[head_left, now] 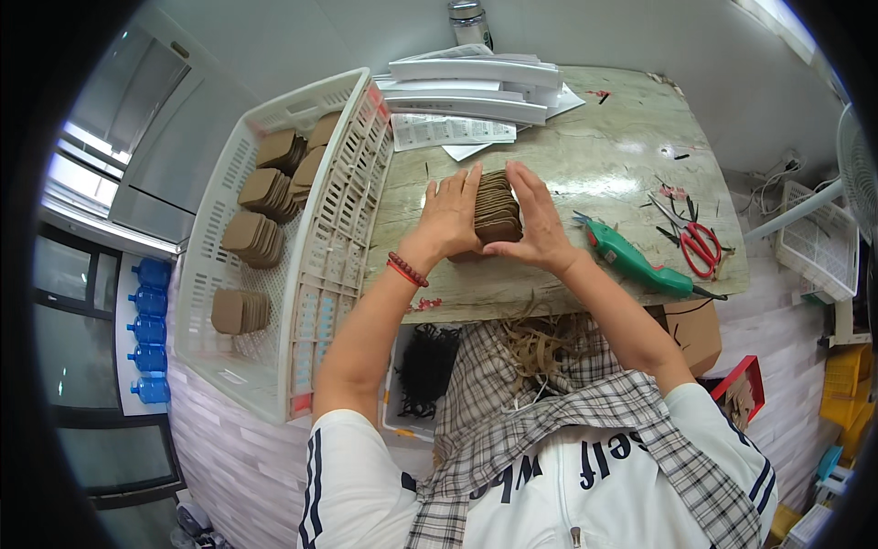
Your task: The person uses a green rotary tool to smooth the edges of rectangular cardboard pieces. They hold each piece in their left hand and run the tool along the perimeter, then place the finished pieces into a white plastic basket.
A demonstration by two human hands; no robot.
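Note:
On the table, a row of thin brown rounded pads [497,203] stands packed together between my two hands. My left hand [448,216] presses along its left side, fingers straight and pointing away from me. Along the right side lies my right hand [538,224], its thumb reaching across the near end of the row. Part of a brown pad shows beneath the hands at the near end; the rest of it is hidden. To the right of my right hand rest a green corded power tool [631,259] and red-handled scissors [695,240].
A tall white slotted crate [297,302] on the left holds several bundles of similar brown pads [254,240]. Folded printed papers [476,91] lie at the table's far side, with black scraps [670,235] near the scissors. Below the near edge sits a bin of black strips [427,371].

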